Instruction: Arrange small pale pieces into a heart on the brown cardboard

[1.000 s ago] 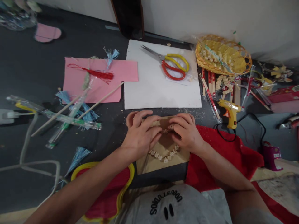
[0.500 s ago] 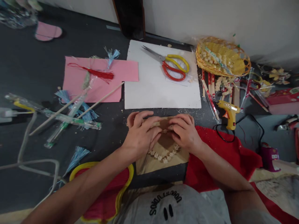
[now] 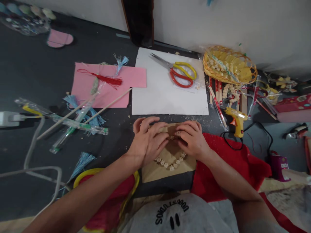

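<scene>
A brown card (image 3: 157, 176) lies on the dark table in front of me, bearing a curved row of small, pale flower-shaped pieces (image 3: 172, 167). My left hand (image 3: 149, 140) bends over the card's upper left, its fingers curled in and the tips hiding part of the row. Whatever sits under them cannot be made out. Opposite it, my right hand (image 3: 193, 139) is closed, thumb and fingers pinched at a small pale piece (image 3: 178, 133) near the top of the row. Both sets of fingertips almost meet there.
Scissors (image 3: 179, 71) lie on a white board (image 3: 155, 100) beyond my hands. To the right are a yellow glue gun (image 3: 236, 119) with its cord, a wicker basket (image 3: 228, 79) and red felt (image 3: 225, 171). Pink paper (image 3: 109, 100), sticks and blue tassels (image 3: 81, 165) spread leftward.
The view has shifted slightly, so the table items sit a little lower. My hands stay over the same part of the card, with only slight finger movement.
</scene>
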A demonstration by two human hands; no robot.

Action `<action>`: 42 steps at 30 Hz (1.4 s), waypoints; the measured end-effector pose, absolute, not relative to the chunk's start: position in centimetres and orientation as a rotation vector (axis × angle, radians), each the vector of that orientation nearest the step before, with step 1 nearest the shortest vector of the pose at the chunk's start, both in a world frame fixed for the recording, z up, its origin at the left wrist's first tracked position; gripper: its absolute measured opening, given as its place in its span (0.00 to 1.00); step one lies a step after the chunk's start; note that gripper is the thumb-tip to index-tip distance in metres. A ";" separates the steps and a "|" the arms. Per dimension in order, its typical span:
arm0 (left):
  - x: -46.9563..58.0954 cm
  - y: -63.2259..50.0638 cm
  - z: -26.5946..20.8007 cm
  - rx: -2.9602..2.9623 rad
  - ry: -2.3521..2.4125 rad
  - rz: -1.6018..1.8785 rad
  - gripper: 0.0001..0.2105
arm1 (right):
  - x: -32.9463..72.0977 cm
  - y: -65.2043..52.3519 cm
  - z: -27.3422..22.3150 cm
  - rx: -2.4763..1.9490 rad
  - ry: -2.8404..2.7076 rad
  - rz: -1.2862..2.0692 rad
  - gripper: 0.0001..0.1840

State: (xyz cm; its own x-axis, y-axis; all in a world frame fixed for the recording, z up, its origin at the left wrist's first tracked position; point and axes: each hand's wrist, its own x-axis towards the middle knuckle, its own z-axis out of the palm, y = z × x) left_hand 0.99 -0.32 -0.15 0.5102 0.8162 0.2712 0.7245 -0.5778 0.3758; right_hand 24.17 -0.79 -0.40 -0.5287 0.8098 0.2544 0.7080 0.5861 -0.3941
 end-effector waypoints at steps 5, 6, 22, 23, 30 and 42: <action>0.8 -0.4 -0.3 2.569 1.287 0.684 0.04 | 24.2 -0.8 -0.4 -1.200 -2.392 0.356 0.07; 0.8 -0.4 -0.3 2.568 1.286 0.685 0.04 | 24.3 -0.8 -0.4 -1.198 -2.391 0.360 0.07; 0.8 -0.5 -0.3 2.550 1.276 0.650 0.06 | 24.8 -0.7 0.1 -1.168 -2.421 0.382 0.05; 0.8 -0.5 -0.3 2.551 1.276 0.658 0.06 | 24.8 -0.7 0.1 -1.164 -2.417 0.373 0.04; 1.1 -0.4 0.0 2.589 1.278 0.649 0.03 | 24.6 -0.7 0.1 -1.162 -2.413 0.335 0.05; 0.7 -0.5 0.2 2.578 1.308 0.685 0.06 | 25.3 -0.5 0.7 -1.197 -2.394 0.403 0.03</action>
State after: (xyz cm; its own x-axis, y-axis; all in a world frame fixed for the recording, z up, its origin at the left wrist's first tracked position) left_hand 0.69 -0.46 0.16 0.5092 0.7979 0.3225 0.7195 -0.6003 0.3492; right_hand 25.34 -0.51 0.75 -0.5341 0.8086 0.2469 0.6833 0.5848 -0.4371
